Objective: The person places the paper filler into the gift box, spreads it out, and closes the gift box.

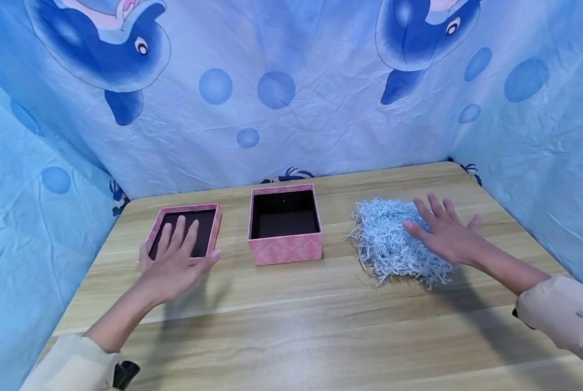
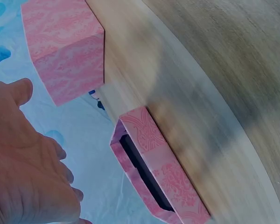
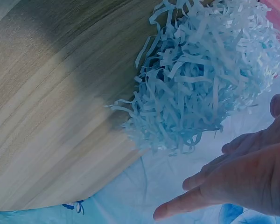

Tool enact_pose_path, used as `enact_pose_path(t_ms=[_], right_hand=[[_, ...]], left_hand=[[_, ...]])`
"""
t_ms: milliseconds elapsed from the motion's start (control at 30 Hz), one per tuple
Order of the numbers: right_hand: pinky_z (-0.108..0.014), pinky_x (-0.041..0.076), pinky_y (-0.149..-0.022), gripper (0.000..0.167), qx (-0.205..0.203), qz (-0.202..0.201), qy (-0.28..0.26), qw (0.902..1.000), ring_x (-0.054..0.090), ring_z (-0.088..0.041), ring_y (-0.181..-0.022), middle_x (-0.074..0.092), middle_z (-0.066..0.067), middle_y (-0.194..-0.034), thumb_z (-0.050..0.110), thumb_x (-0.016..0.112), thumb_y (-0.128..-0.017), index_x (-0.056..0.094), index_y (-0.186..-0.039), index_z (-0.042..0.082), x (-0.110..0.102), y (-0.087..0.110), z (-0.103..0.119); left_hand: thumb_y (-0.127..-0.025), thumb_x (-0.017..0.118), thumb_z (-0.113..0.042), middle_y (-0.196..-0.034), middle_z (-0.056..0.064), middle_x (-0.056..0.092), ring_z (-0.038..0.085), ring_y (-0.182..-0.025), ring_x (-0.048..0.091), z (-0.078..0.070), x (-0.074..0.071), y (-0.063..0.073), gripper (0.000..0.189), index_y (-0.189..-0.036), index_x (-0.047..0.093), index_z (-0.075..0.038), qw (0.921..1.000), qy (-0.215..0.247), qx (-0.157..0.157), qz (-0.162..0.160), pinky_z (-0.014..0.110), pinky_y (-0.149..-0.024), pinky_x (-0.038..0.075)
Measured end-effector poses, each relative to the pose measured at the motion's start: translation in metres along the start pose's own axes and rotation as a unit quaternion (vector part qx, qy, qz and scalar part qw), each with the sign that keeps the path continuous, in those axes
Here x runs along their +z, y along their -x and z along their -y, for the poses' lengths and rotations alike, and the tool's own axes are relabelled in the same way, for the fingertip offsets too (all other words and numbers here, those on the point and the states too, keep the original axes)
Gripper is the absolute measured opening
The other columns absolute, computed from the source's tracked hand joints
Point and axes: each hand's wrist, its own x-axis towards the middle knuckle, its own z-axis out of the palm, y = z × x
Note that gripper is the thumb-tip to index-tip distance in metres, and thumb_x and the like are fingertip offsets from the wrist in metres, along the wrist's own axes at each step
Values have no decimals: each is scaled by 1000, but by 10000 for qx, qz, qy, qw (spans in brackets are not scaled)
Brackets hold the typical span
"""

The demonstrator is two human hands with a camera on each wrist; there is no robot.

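Note:
In the head view my left hand (image 1: 174, 266) hovers with spread fingers over the near edge of a pink box lid (image 1: 214, 231), which lies with its dark inside up. My right hand (image 1: 445, 233), also spread, hangs above the right side of a pile of pale blue shredded paper (image 1: 386, 239). Between the two hands stands a pink patterned box (image 1: 286, 250), its top uncovered and its black inside showing. The left wrist view shows a gap between my hand and the lid (image 2: 154, 154). In the right wrist view my fingers are apart from the shredded paper (image 3: 191, 84).
A wood-grain table (image 1: 296, 336) carries everything. Blue cloth (image 1: 320, 130) printed with dolphins and bubbles hangs behind it and along both sides. Pale sleeves (image 1: 560, 312) cover both forearms.

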Motion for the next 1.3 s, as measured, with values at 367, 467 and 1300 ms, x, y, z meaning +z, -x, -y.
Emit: enact_pose_path(t_ms=[367, 467, 1300], right_hand=[[-84, -19, -79, 80, 97, 186, -153, 9997, -18, -56, -133, -20, -27, -153, 58, 26, -100, -8, -153, 9, -4, -10, -12], [-84, -18, -78, 81, 142, 276, -233, 9992, -17, -57, -133, -21, -26, -153, 59, 26, -100, -10, -153, 9, -6, -10, -15], [-86, -8, -81, 85, 383, 387, -232, 9982, 6, -63, -131, -20, -30, -151, 63, 22, -98, -18, -150, 9, -16, -22, -29]], left_hand=[[-93, 31, -70, -158, 7, -22, 39, -141, -22, -12, 3, -4, 89, -154, -7, -17, 9995, 196, 231, -19, 74, -95, -20], [-93, 32, -70, -157, 5, -23, 39, -141, -22, -16, 3, -6, 88, -154, -8, -20, 9994, 231, 272, -10, 75, -95, -18], [-91, 46, -65, -161, 10, -9, 40, -145, -8, -35, 11, -24, 95, -155, -6, -18, 9904, 1267, 450, -314, 71, -103, -7]])
